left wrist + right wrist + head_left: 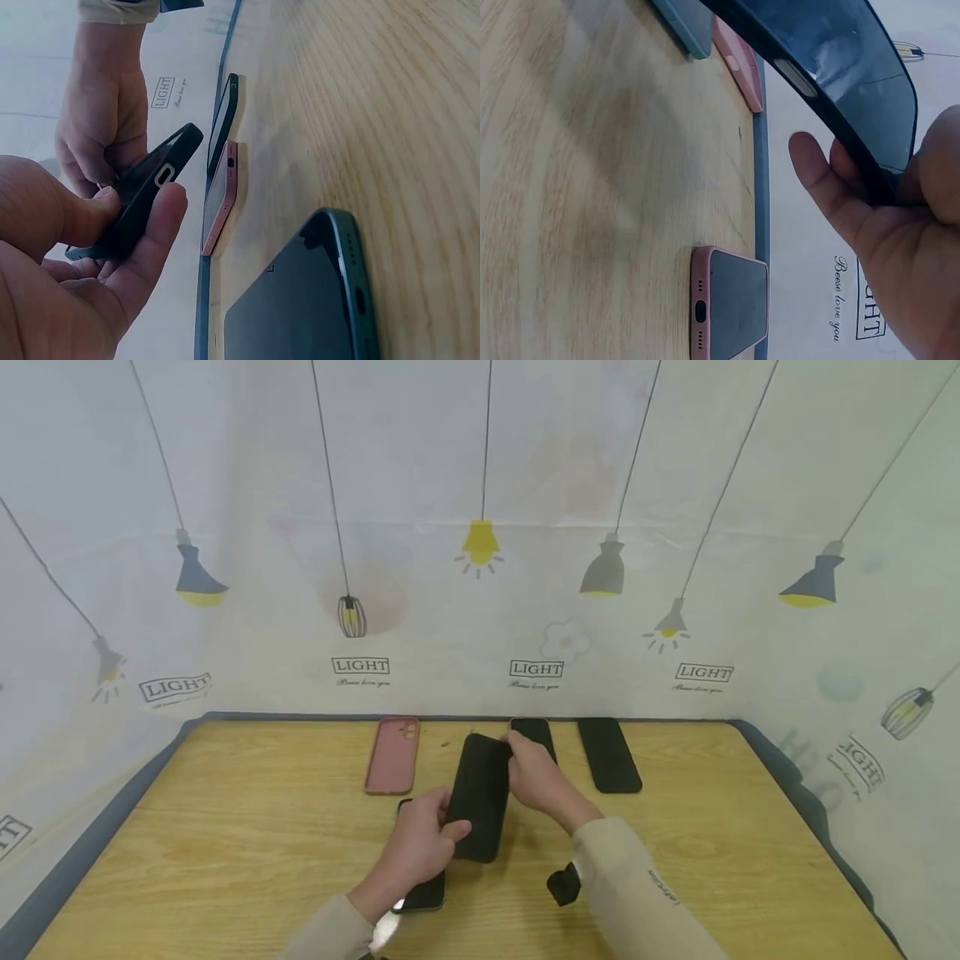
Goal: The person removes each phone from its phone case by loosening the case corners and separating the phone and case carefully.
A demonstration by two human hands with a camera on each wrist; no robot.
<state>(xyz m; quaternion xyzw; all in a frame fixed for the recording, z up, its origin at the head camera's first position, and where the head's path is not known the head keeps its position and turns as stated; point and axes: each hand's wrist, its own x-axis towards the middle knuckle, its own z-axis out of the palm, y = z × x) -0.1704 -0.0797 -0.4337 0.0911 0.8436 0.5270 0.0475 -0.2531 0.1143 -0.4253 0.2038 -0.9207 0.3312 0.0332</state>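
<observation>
Both hands hold a black phone-shaped piece [478,797] tilted above the table. My left hand [422,847] grips its lower left edge, thumb on the dark face. At the upper right corner, my right hand [542,778] pinches it. Seen from the right wrist, it has a glossy face [844,67] inside a black rim with an elongated slot; the left wrist view shows an oval slot in the rim of the piece [142,191]. Whether a phone and a case are joined there, I cannot tell. Under my left hand lies a dark phone [426,895] with a green frame [352,285].
An empty pink case [392,757] lies at the table's back edge. Behind my right hand is a pink-rimmed phone [534,732], seen also from the right wrist [739,304]. A black phone-shaped item [610,756] lies right of it. A small black object [564,885] is by my right sleeve.
</observation>
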